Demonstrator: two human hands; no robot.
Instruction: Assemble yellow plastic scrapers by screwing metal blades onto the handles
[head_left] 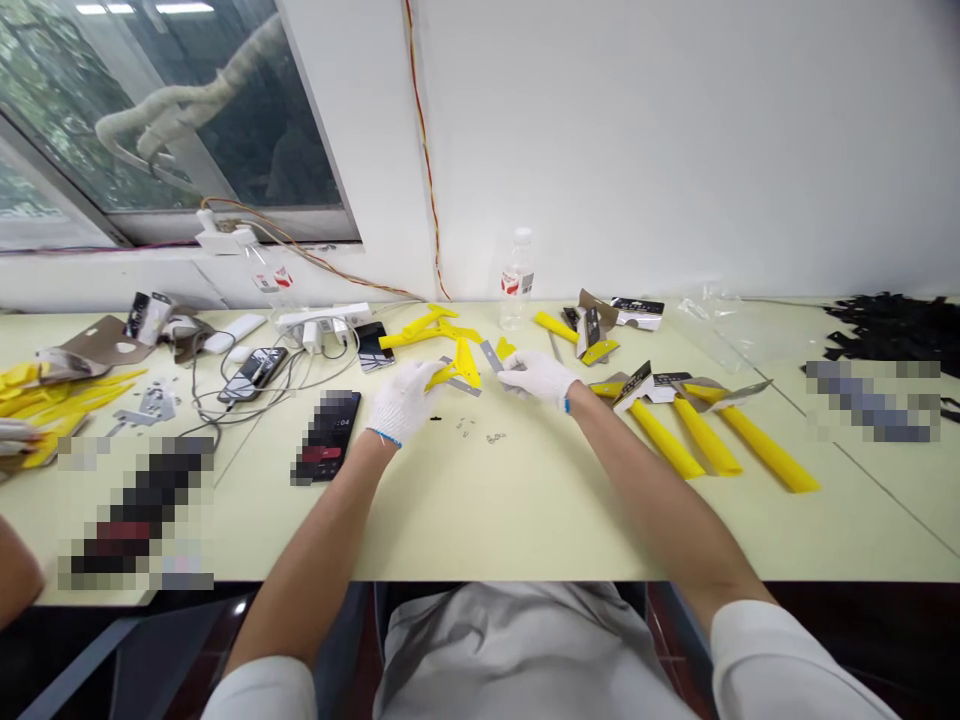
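Note:
My left hand (405, 400), in a white knit glove, is closed on a yellow plastic scraper handle (466, 362) with a wide flared end. A grey metal blade (469, 386) lies against or just under that end; I cannot tell whether they are joined. My gloved right hand (541, 378) pinches a second flat metal blade (490, 355), tilted, a little to the right of the handle. Just behind its fingertips is a small yellow piece (505, 348); whether the hand touches it is unclear. Small screws (495, 437) and a tiny black part (436, 418) lie on the table nearer me.
More yellow handles (420, 325) lie behind my left hand. Yellow scrapers with card sleeves (705, 435) lie at right, near black parts (892, 325). A clear bottle (516, 285) stands by the wall. Phones (330, 435), cables and a power strip (322, 318) occupy the left.

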